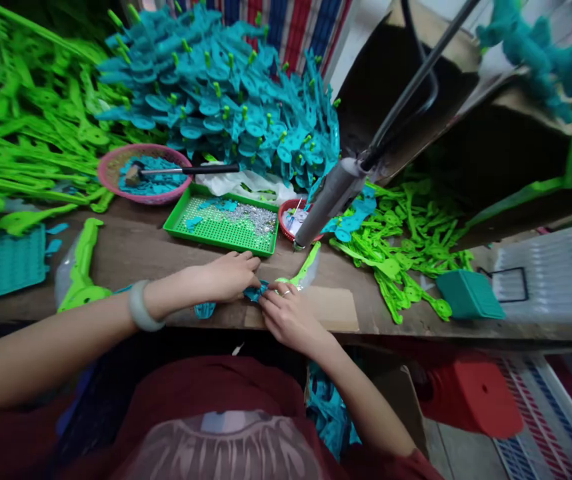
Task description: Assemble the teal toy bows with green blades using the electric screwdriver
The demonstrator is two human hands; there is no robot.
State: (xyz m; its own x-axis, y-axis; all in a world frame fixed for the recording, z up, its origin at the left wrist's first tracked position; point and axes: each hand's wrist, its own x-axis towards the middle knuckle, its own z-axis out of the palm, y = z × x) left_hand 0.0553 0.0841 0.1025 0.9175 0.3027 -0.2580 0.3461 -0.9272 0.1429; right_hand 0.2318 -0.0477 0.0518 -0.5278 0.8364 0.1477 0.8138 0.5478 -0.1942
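My left hand has its fingers closed at one side of a small blue plastic part near the table's front edge. My right hand, wearing a ring, grips the same part from the other side. The fingers hide most of it. Just beyond my right hand lies a bright green plastic piece with a clear section. Another blue plastic piece rests at the table edge below my left wrist. A flat piece of cardboard lies beside my right hand.
A green perforated tray holds small metal bits, behind it a hammer across a pink bowl. A grey tool hangs above a red basket. Heaped blue parts and green parts stand behind.
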